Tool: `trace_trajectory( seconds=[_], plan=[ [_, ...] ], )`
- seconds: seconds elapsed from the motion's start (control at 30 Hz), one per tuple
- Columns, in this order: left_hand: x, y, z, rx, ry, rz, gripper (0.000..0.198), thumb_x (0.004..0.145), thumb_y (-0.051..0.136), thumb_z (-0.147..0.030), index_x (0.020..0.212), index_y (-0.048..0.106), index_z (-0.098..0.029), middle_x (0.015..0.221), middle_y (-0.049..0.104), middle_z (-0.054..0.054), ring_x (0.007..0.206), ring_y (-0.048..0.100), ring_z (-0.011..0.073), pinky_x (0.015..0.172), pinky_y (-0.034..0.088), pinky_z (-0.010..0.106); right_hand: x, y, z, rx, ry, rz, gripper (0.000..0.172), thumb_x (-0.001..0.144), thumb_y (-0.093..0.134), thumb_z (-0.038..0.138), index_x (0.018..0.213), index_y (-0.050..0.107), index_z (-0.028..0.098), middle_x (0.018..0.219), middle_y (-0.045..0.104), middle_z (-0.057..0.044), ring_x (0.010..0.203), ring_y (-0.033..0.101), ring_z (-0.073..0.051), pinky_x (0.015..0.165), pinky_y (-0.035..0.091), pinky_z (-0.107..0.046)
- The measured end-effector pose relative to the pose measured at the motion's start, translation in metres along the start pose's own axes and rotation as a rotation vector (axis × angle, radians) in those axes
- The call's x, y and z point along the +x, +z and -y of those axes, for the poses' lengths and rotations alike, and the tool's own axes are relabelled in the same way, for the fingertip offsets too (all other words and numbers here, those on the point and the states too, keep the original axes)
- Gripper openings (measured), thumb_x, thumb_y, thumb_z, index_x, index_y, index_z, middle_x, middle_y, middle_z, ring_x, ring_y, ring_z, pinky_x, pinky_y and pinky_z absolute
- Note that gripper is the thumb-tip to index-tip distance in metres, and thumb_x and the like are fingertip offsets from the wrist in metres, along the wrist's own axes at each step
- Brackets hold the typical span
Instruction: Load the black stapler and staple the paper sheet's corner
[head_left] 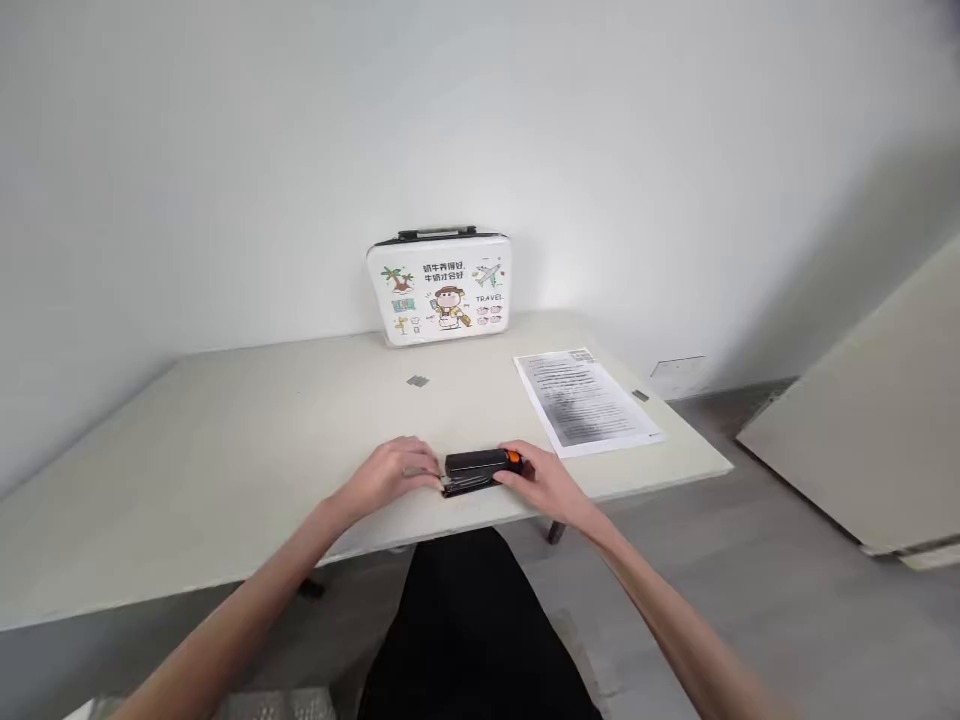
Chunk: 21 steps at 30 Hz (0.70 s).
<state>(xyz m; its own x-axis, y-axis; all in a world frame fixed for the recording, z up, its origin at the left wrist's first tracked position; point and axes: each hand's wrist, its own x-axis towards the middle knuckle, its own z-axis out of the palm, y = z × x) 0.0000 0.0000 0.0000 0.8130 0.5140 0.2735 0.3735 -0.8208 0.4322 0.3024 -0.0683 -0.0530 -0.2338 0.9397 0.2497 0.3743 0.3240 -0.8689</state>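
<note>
A black stapler (478,463) with an orange patch at its right end lies near the table's front edge, its top arm raised from the base. My right hand (541,478) grips the stapler's right end between thumb and fingers. At the other end, my left hand (394,470) is closed, fingertips at the stapler's left tip. A thin grey strip that looks like a row of staples (415,471) shows between its fingers. Further back on the table lie several small grey staple strips (418,381).
A white case with cartoon prints (442,290) stands against the wall at the back of the table (247,430). To the right lies a printed sheet (589,405), with a small grey piece (640,396) beside it. A pale panel (870,420) leans at far right.
</note>
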Motion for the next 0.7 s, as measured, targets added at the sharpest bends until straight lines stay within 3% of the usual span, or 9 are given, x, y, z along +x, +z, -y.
trace_trajectory(
  seconds=[0.4, 0.7],
  plan=[
    [0.021, 0.001, -0.004, -0.136, -0.203, 0.049, 0.033, 0.088, 0.079, -0.053, 0.093, 0.076, -0.021, 0.084, 0.077, 0.002, 0.078, 0.066, 0.0179, 0.072, 0.046, 0.027, 0.0, -0.004, 0.009, -0.017, 0.004, 0.013, 0.035, 0.098, 0.061, 0.051, 0.12, 0.066, 0.024, 0.104, 0.071, -0.005, 0.079, 0.06, -0.019, 0.068, 0.047, -0.031],
    [0.022, 0.002, -0.005, -0.15, -0.233, 0.049, 0.034, 0.085, 0.081, -0.055, 0.092, 0.077, -0.022, 0.081, 0.077, 0.001, 0.074, 0.063, 0.0175, 0.07, 0.045, 0.027, -0.001, -0.003, 0.013, -0.023, 0.016, 0.008, 0.034, 0.098, 0.06, 0.049, 0.12, 0.066, 0.024, 0.105, 0.07, -0.005, 0.078, 0.059, -0.019, 0.068, 0.047, -0.031]
  ],
)
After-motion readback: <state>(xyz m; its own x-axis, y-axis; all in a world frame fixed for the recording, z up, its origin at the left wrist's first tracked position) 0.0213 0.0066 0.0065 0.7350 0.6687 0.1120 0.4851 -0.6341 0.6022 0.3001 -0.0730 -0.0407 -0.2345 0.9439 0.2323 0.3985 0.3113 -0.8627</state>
